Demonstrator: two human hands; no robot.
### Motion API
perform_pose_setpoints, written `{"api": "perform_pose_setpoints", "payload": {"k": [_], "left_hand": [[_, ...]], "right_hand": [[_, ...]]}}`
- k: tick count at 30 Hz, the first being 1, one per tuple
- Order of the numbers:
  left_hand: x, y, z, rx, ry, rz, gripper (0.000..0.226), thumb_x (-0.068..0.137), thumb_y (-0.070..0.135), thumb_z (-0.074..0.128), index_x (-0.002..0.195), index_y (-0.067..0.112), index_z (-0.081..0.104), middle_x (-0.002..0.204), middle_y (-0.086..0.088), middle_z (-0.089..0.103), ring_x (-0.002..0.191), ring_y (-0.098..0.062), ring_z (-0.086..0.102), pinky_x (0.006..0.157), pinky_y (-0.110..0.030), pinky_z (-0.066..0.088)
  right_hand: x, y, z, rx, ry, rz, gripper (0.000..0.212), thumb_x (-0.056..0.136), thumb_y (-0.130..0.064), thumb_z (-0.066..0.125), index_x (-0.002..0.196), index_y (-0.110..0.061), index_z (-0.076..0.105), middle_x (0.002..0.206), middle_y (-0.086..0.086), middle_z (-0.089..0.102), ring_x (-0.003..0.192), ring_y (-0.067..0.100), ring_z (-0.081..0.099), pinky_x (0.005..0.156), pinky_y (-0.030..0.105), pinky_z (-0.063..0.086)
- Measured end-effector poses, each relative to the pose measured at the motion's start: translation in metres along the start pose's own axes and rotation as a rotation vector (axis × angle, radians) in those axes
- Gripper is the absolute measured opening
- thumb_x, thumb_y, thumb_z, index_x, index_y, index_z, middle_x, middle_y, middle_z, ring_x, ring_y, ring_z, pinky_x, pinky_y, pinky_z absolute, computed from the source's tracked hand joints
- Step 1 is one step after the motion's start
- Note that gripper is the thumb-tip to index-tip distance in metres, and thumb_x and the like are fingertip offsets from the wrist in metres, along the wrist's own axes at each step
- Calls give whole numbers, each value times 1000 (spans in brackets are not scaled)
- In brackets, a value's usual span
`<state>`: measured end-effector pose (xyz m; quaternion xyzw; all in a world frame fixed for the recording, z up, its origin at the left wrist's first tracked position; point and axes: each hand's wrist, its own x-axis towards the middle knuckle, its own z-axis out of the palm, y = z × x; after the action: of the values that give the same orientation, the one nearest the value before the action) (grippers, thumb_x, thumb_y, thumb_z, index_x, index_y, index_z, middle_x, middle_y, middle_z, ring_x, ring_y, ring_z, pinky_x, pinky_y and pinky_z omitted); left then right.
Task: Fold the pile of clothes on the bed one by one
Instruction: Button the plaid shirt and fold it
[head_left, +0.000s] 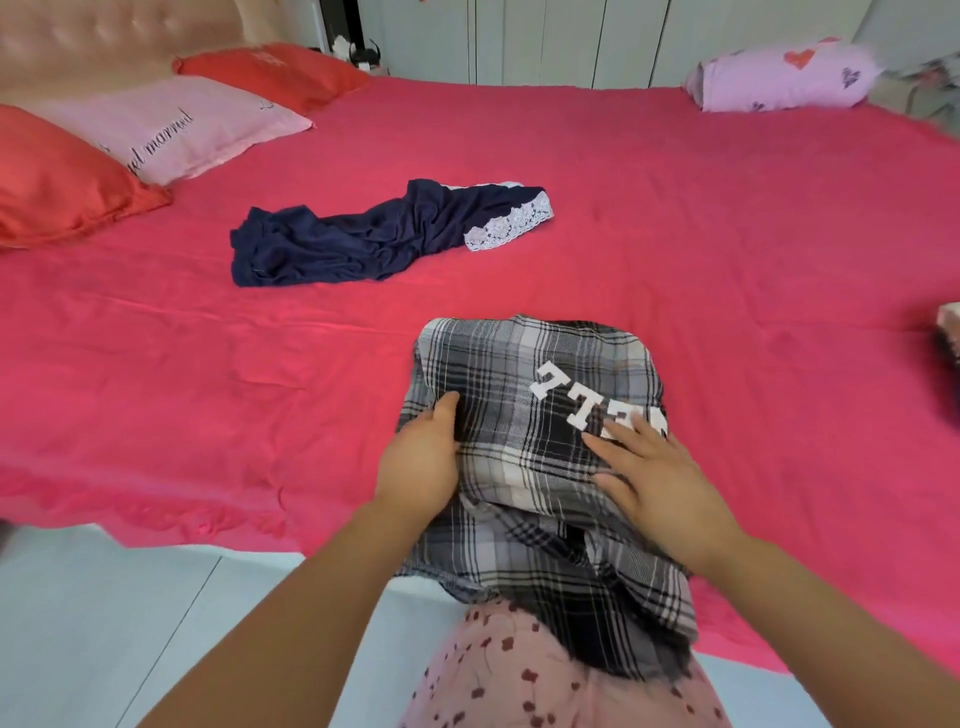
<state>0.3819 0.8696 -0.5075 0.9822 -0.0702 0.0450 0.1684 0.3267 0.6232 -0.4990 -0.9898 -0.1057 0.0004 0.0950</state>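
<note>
Here a plaid shirt (530, 447) with white block lettering is being folded at the near edge of the bed (727, 234), part of it lying flat on the pink sheet and its lower part draped over that edge toward the person. The left hand (421, 462) is closed on the shirt's left side, the thumb on top and the fingers tucked beneath the fabric. The right hand (654, 478) is laid flat and spread on the cloth, its fingertips over the lettering, and nothing is gripped by it.

The shirt is judged to be light, soft woven cloth with no stiffness: its shape will not be held unless it is pressed down, and loose parts will sag where unsupported. It is best taken at a folded edge or seam on each side, so that the layers are lifted together and not pulled apart. Slipping on the smooth sheet is possible, so one palm should be kept on it while a fold is made.

Nearer the middle of the bed, well apart from the shirt, a dark blue garment (374, 234) with white lace trim is left crumpled and unfolded. It looks thinner and more slippery, and its lace should not be tugged.
</note>
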Motion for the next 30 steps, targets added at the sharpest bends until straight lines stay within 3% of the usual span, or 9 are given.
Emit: {"api": "perform_pose_setpoints", "payload": {"k": [3, 6, 8, 11, 15, 19, 24, 28, 30], "left_hand": [[-15, -7, -7, -75, 85, 262, 56, 91, 10, 50, 144, 18, 34, 131, -8, 52, 118, -29, 49, 95, -39, 41], [-37, -17, -7, 18, 46, 594, 55, 92, 38, 49, 143, 23, 36, 145, -4, 42, 135, -27, 38, 110, -47, 30], [-47, -29, -4, 174, -88, 690, 71, 86, 61, 42, 147, 35, 15, 156, 1, 16, 144, -26, 11, 114, -45, 7], [-54, -51, 4, 395, -299, 692, 99, 74, 76, 43, 135, 46, -30, 146, 9, -36, 133, -19, -37, 108, -35, -24], [-55, -59, 7, 584, -342, 689, 125, 71, 65, 62, 127, 39, -46, 134, 4, -55, 126, -23, -47, 106, -41, -26], [-57, -58, 10, 633, -276, 666, 118, 85, 31, 62, 126, 35, -48, 140, -2, -49, 123, -26, -50, 101, -43, -32], [-55, -64, 20, 556, -223, 679, 100, 87, 1, 36, 126, 41, -46, 135, 6, -52, 125, -24, -48, 101, -40, -33], [-45, -63, 6, 439, -362, 688, 94, 88, 10, 46, 133, 51, -26, 142, 16, -38, 133, -14, -37, 109, -30, -23], [-36, -56, -12, 301, -474, 666, 86, 86, 6, 49, 143, 48, -2, 150, 17, -19, 139, -6, -20, 113, -27, -10]], "right_hand": [[-23, 7, -8, 32, 51, -167, 45, 98, -37, 38, 140, -42, 24, 149, -14, 24, 143, 12, 3, 116, 36, 5], [-49, 10, -15, 28, -26, -272, 44, 95, -54, 20, 138, -47, 20, 148, -22, 18, 144, 8, 0, 116, 29, -1], [-65, 12, -16, 66, -98, -284, 54, 89, -65, 6, 139, -48, 17, 149, -24, 13, 143, 3, -6, 115, 22, -6], [-84, 14, -13, -19, -234, -329, 60, 83, -72, 10, 139, -54, -2, 151, -26, -4, 140, -2, -19, 115, 26, -14], [-89, 16, -12, -227, -368, -386, 83, 78, -71, 33, 135, -54, -25, 149, -21, -24, 137, 6, -31, 114, 35, -17], [-78, 17, -21, -419, -181, -476, 116, 50, -41, 85, 147, -33, 23, 153, 2, 28, 138, 30, 30, 108, 50, 34], [-65, 21, 2, -570, 69, -523, 112, 41, 1, 78, 142, -27, 38, 145, 8, 42, 131, 34, 40, 109, 47, 16], [-47, 4, 6, -510, 121, -514, 88, 33, -2, 83, 115, -29, 67, 129, 3, 60, 118, 31, 56, 96, 53, 44], [-33, 1, 3, -345, 149, -497, 74, 34, -1, 83, 103, -27, 72, 122, -3, 64, 116, 25, 59, 94, 46, 43]]}}
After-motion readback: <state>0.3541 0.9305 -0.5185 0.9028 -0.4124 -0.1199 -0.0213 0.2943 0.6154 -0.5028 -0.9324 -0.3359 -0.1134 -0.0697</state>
